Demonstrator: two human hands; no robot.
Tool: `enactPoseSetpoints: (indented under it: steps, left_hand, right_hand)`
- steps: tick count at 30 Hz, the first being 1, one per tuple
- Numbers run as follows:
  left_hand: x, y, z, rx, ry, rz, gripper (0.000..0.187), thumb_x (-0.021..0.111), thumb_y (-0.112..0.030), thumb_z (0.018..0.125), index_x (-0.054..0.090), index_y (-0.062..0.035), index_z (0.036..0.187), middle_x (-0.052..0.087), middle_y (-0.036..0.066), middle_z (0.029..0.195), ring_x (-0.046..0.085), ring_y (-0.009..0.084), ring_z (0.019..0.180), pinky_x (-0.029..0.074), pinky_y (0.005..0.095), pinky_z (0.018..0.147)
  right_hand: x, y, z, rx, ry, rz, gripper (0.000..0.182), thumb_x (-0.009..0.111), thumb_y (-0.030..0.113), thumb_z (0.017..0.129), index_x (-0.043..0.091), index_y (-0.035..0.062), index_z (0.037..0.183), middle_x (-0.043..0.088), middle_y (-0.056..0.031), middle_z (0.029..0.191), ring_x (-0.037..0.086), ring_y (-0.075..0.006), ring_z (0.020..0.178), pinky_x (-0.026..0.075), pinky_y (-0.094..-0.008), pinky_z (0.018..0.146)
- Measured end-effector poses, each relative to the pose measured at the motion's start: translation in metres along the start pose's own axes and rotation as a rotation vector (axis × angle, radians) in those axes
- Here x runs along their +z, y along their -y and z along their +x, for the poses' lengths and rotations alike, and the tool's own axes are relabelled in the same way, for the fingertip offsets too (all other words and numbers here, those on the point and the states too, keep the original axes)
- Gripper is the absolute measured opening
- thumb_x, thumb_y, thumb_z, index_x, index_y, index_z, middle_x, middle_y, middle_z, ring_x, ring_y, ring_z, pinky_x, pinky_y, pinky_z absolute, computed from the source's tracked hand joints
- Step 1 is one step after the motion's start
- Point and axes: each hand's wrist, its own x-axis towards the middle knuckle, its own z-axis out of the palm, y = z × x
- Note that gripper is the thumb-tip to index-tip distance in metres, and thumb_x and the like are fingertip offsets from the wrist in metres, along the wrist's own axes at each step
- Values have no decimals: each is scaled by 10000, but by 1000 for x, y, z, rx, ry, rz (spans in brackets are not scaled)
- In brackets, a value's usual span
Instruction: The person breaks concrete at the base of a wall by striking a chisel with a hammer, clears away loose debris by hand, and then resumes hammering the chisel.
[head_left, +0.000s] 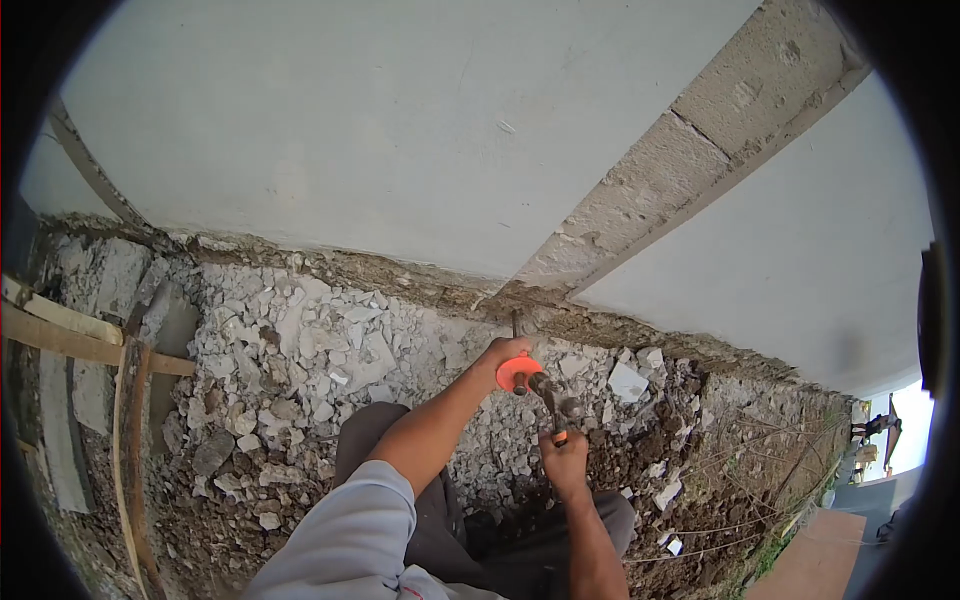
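My left hand (508, 350) is wrapped round a chisel (519, 388) with an orange round guard (517, 372). The chisel points at the broken foot of the wall, where a bare strip (640, 190) meets the ground. My right hand (565, 462) grips the handle of a hammer (549, 396), closed just below an orange band. The hammer's head is right beside the chisel's end; whether they touch I cannot tell.
White plastered wall (350, 130) runs across the top. Broken rubble (290, 350) and dark soil lie along its foot. Wooden boards (90, 345) stand at the left. Dry twigs (770, 460) lie at the right.
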Motion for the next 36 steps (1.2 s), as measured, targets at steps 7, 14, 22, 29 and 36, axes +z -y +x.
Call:
enactPoseSetpoints:
  steps: [7,14,22,29,36]
  left_hand:
    - [-10,5,20,-4,141,-209,93,603,-140,808,556,-67,774,541,35,682,551,171,537,469,345,424]
    - [2,3,20,52,103,-275,103,588,-130,808,534,-64,752,526,47,686,550,182,577,470,386,487]
    - [-6,10,33,40,134,-331,102,596,-144,818,540,-80,760,543,50,696,552,178,577,468,362,495]
    - [4,-2,27,43,46,-386,141,591,-105,815,508,-83,703,494,52,669,500,176,508,413,321,400]
    - [12,7,25,30,111,-493,164,584,-74,815,481,-89,687,478,44,659,493,173,509,418,322,403]
  right_hand:
    - [-65,75,-69,-359,-265,360,138,605,182,885,555,62,837,524,-55,768,469,-139,684,427,-319,638]
    - [-9,16,-14,-56,-16,-33,201,634,151,854,553,9,738,559,-81,620,501,-184,538,437,-346,554]
    - [-77,107,-50,-618,-338,658,164,623,165,879,517,81,787,474,-35,686,424,-115,642,425,-299,638]
    - [-2,35,-20,65,-17,91,263,718,192,801,566,-17,752,539,-81,568,522,-190,516,448,-322,539]
    - [-84,133,-55,-652,-442,575,261,583,259,936,509,46,805,450,-27,653,431,-141,609,415,-306,571]
